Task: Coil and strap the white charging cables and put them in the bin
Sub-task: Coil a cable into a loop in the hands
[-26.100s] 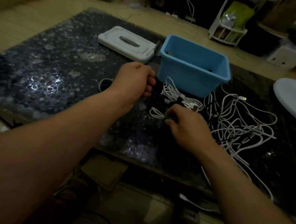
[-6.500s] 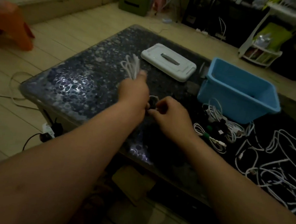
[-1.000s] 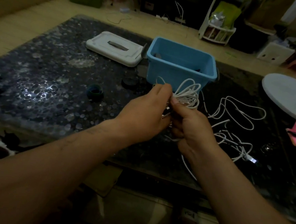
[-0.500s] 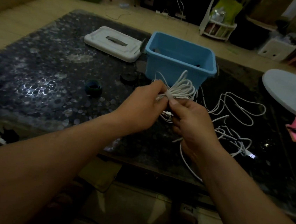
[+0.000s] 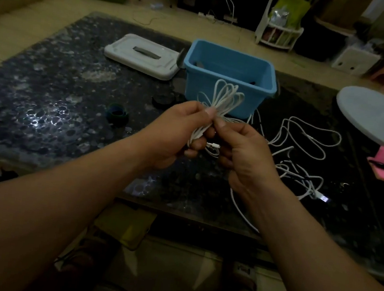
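Now, just before the blue bin (image 5: 197,86), the left hand (image 5: 178,129) grips a coiled white cable (image 5: 222,98) at its waist; the right hand (image 5: 244,153) pinches its trailing end. Coiling seems nearly finished; next, probably a strap from the green roll (image 5: 117,115) left of the bin.

Glossy dark speckled table (image 5: 54,112), smooth blue plastic bin (image 5: 232,65), matt white plastic lid (image 5: 143,57), smooth white cable (image 5: 222,98)

Bare forearms (image 5: 74,192) lead to short-nailed fingers (image 5: 210,111), and dark strapped sandals (image 5: 246,286) show lower down.
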